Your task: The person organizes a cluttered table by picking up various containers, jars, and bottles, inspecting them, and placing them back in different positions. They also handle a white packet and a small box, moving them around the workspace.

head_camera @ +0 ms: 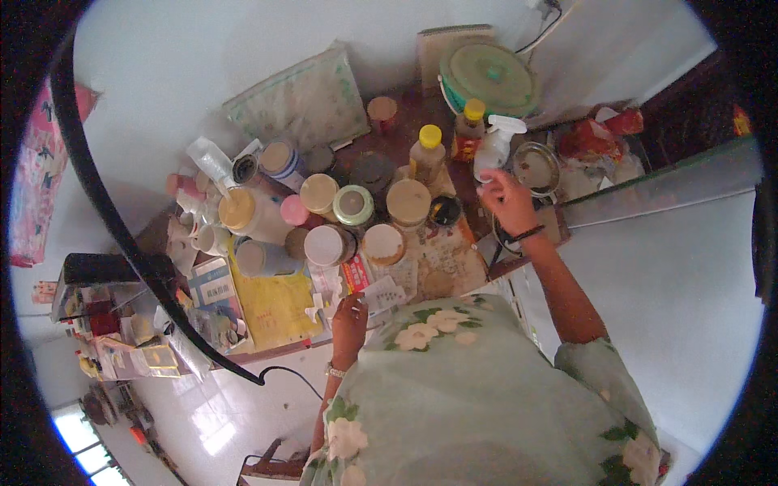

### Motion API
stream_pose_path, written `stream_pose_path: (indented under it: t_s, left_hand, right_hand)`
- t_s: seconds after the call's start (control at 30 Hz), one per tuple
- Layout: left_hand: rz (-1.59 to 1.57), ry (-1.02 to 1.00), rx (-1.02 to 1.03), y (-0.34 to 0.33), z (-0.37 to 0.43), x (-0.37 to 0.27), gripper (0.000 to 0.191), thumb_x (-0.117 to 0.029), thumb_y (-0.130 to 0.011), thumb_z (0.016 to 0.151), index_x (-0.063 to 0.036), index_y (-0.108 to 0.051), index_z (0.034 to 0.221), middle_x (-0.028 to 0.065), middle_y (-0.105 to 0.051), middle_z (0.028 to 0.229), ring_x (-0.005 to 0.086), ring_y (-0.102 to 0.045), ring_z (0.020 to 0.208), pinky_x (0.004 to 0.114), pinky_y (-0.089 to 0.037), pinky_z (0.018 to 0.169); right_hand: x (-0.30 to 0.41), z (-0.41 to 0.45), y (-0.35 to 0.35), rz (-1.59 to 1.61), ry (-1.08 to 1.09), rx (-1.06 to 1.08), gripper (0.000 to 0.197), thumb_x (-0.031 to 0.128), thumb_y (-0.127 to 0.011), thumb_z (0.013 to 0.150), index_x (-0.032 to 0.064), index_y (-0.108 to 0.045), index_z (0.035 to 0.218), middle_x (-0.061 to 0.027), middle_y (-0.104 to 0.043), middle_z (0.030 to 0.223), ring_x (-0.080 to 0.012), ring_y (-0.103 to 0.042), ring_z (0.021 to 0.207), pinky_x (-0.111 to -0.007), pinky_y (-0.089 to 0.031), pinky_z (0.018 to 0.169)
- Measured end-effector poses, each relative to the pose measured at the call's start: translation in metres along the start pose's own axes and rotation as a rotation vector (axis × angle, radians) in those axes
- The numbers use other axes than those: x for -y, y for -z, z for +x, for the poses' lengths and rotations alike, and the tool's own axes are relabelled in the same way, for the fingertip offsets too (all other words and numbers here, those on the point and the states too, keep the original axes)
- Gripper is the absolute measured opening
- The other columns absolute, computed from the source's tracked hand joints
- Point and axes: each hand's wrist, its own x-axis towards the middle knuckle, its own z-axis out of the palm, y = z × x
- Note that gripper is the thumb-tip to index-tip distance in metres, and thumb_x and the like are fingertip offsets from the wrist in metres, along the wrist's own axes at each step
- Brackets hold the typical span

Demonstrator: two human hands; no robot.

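Observation:
My right hand [509, 203], with a dark band at the wrist, is at the lower end of a white spray bottle [493, 149]. Its fingers are curled, and whether they grip the bottle is not clear. My left hand [350, 317], wearing a watch or bracelet, is at the table's front edge. Its fingertips are beside a pale printed paper [386, 294]; whether they pinch it cannot be told. Two yellow-capped bottles [427, 155] [468, 130] stand left of the spray bottle. A round metal dish [537, 169] is just right of it.
Many lidded jars [408, 202] crowd the table's middle. A green-lidded bucket [491, 79] stands at the back, near a plastic-wrapped panel [298, 97] leaning on the wall. Red packaging [589, 143] lies at right. Front left are a yellow folder [273, 310] and a booklet [214, 288]. A black cable [115, 225] crosses the view.

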Motion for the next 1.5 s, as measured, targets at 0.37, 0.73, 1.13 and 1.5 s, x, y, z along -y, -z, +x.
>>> stream_pose_path:
  t_s: [0.37, 0.73, 1.13, 1.5]
  left_hand:
    - [0.030, -0.104, 0.007, 0.001, 0.009, -0.017, 0.027, -0.007, -0.067, 0.092, -0.0064, -0.067, 0.119, 0.0135, -0.068, 0.097, 0.0278, -0.067, 0.080, 0.039, -0.055, 0.070]
    - [0.083, 0.013, 0.066, 0.000, 0.005, -0.011, 0.028, -0.010, -0.066, 0.094, -0.0057, -0.067, 0.121, 0.0150, -0.069, 0.100, 0.0277, -0.069, 0.083, 0.040, -0.057, 0.074]
    - [-0.030, 0.038, 0.051, -0.003, 0.006, -0.007, 0.027, -0.008, -0.064, 0.095, -0.0028, -0.066, 0.122, 0.0133, -0.069, 0.097, 0.0255, -0.068, 0.082, 0.039, -0.056, 0.075]
    - [-0.016, 0.059, 0.037, -0.010, 0.005, 0.013, 0.025, -0.008, -0.063, 0.096, -0.0050, -0.067, 0.121, 0.0148, -0.069, 0.099, 0.0258, -0.067, 0.080, 0.038, -0.055, 0.072]
  right_hand:
    - [-0.023, -0.010, -0.094, -0.526, 0.109, 0.157, 0.095, 0.047, -0.086, 0.075, 0.0069, -0.043, 0.149, -0.0199, -0.055, 0.140, -0.0419, -0.050, 0.134, -0.050, -0.042, 0.113]
    - [-0.023, 0.002, -0.064, -0.249, 0.060, -0.026, 0.076, 0.038, -0.085, 0.080, 0.0101, -0.053, 0.142, -0.0144, -0.061, 0.132, -0.0354, -0.061, 0.119, -0.048, -0.047, 0.107]
    - [0.042, 0.108, 0.036, -0.304, 0.220, -0.242, 0.063, 0.019, -0.081, 0.087, 0.0186, -0.052, 0.143, -0.0132, -0.062, 0.132, -0.0296, -0.069, 0.104, -0.039, -0.058, 0.084]
    - [0.041, 0.099, 0.035, -0.249, 0.248, -0.041, 0.048, 0.015, -0.081, 0.085, 0.0153, -0.058, 0.128, -0.0128, -0.069, 0.120, -0.0370, -0.067, 0.109, -0.043, -0.054, 0.092]
